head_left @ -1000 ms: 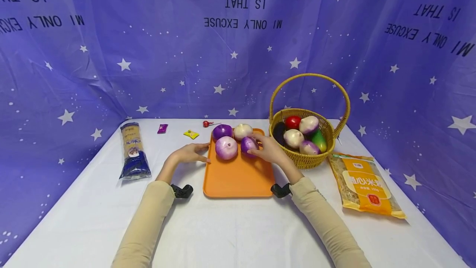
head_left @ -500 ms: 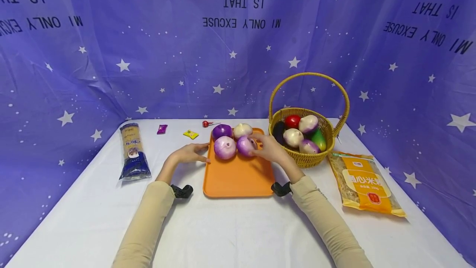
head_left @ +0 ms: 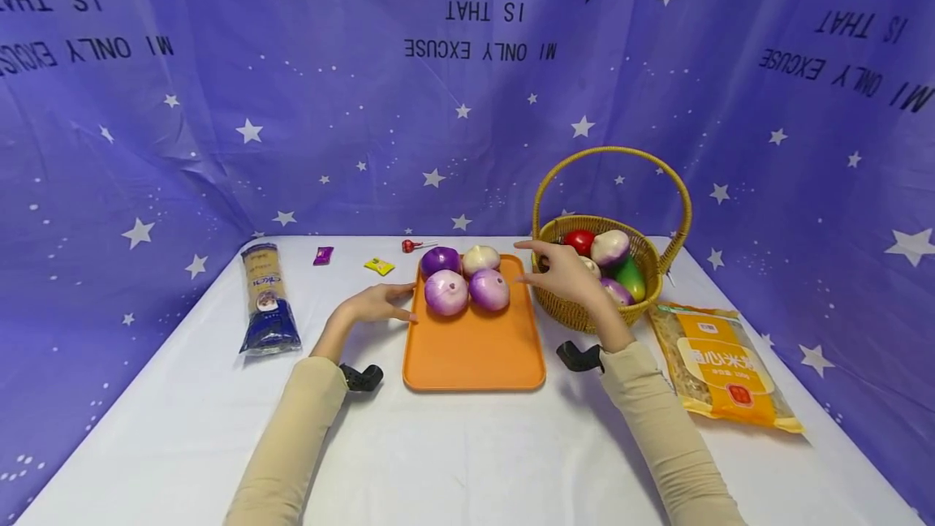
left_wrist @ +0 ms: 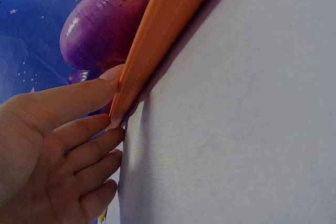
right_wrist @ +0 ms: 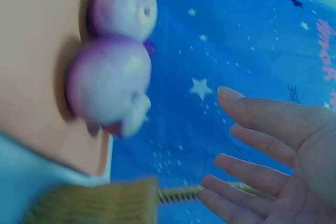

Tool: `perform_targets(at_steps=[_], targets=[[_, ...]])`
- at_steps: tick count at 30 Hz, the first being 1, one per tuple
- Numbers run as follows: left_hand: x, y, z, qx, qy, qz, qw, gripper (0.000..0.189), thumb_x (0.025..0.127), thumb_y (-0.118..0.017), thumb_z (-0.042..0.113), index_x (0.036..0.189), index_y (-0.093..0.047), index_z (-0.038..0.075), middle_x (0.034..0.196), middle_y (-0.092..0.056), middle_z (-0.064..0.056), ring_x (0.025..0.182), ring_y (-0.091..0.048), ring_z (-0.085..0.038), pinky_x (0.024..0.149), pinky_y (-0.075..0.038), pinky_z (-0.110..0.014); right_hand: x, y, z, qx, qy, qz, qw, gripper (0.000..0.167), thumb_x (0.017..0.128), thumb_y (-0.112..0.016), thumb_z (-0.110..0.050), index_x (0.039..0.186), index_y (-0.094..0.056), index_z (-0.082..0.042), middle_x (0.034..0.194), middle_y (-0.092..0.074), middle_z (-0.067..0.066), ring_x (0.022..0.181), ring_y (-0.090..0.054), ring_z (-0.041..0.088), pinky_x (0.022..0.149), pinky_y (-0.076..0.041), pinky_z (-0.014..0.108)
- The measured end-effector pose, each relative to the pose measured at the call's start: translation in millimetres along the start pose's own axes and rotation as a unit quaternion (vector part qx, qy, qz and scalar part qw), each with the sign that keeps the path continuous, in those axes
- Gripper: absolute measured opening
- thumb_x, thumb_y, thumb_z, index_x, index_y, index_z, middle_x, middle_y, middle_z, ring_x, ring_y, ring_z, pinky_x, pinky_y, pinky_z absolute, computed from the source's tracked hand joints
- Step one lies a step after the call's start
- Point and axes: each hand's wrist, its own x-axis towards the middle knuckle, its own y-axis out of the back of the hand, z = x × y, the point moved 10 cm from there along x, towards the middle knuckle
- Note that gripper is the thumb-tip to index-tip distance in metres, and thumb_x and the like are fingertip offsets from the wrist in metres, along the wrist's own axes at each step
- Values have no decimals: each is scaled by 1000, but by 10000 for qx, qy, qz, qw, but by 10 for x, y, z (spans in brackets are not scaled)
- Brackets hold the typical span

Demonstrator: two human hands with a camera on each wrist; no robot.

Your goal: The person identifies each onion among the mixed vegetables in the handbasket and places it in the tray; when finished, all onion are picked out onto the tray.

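While left hand (head_left: pixel 372 304), thumb spread from relaxed fingers, touches left rim of orange tray (head_left: pixel 473 355), probably to steady it, right hand (head_left: pixel 566 273) hangs near tray and wicker basket (head_left: pixel 566 313), fingers spread, nothing held. Four onion-like vegetables (head_left: pixel 489 290) bunched two by two on tray's far half, perhaps close-packed so none roll. Front pair (head_left: pixel 446 293) glossy, pale violet; rear-left one (head_left: pixel 441 260) deep purple; rear-right one (head_left: pixel 480 256) creamy white.

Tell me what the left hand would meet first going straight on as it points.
The left hand would meet the orange tray first; it seems to touch the tray's left edge, though exact contact is unclear.
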Motion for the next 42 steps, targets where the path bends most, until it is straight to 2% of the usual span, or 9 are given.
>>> perform_targets(at_steps=[1, 3, 6, 10, 15, 28, 31, 37, 42], targets=[[0, 2, 2, -1, -3, 0, 10000, 79, 86, -72, 37, 148, -36, 4, 146, -43, -16, 137, -32, -39, 111, -23, -57, -3, 59, 24, -36, -43, -5, 10000, 53, 82, -78, -20, 131, -60, -10, 97, -66, 14, 76, -55, 24, 69, -47, 36], [-10, 4, 4, -18, 9, 9, 10000, 79, 86, -72, 37, 148, -36, 4, 146, -43, -16, 137, -32, -39, 111, -23, -57, -1, 167, 73, -150, -61, -12, 9999, 54, 82, -79, -20, 131, -60, -9, 121, -63, 15, 93, -58, 29, 82, -49, 42], [-18, 8, 7, -24, 9, 24, 10000, 79, 86, -72, 36, 148, -36, 4, 146, -43, -17, 137, -32, -39, 112, -23, -57, 12, 284, 179, -357, 21, -26, 9994, 54, 81, -79, -17, 130, -60, -6, 125, -62, 17, 101, -59, 31, 87, -48, 47], [-16, 8, 3, -13, -4, 32, 10000, 78, 86, -72, 36, 148, -37, 4, 146, -43, -17, 137, -32, -39, 112, -23, -57, 16, 392, 359, -589, 64, -159, 9981, 53, 80, -79, -14, 128, -60, -3, 124, -62, 20, 103, -59, 33, 88, -48, 47], [-4, -2, 5, 39, -23, 9, 10000, 79, 86, -72, 38, 148, -36, 5, 146, -43, -16, 138, -32, -38, 112, -23, -57, 6, 505, 668, -825, -276, -534, 9948, 51, 81, -77, -14, 127, -60, 0, 121, -63, 21, 107, -59, 36, 89, -49, 50], [8, -4, -23, 108, 29, -4, 9999, 79, 86, -71, 39, 149, -36, 7, 147, -43, -15, 138, -31, -38, 112, -22, -57, 3, 742, 1191, -1267, -778, -1296, 9804, 48, 84, -74, -19, 128, -61, -3, 127, -57, 26, 124, -40, 49, 102, -33, 62], [6, -1, -31, 91, 34, -9, 10000, 80, 85, -71, 39, 149, -36, 7, 147, -43, -15, 138, -31, -38, 112, -22, -57, 27, 757, 1272, -1328, -835, -1352, 9783, 47, 85, -75, -21, 127, -62, -4, 127, -58, 25, 124, -41, 49, 102, -33, 63], [3, 8, -20, 121, 27, 16, 9999, 79, 86, -71, 39, 149, -36, 7, 147, -42, -15, 138, -31, -38, 112, -22, -57, 80, 783, 1381, -1454, -645, -1282, 9789, 41, 84, -71, -8, 123, -62, 3, 121, -61, 26, 117, -48, 48, 99, -38, 60], [-5, 8, -7, 12, 9, 27, 10000, 79, 86, -72, 38, 149, -36, 5, 147, -42, -16, 138, -31, -39, 113, -21, -57, 63, 770, 1524, -1339, -934, -1247, 9787, 48, 82, -75, -12, 125, -61, 4, 121, -60, 28, 119, -46, 49, 103, -33, 61]])
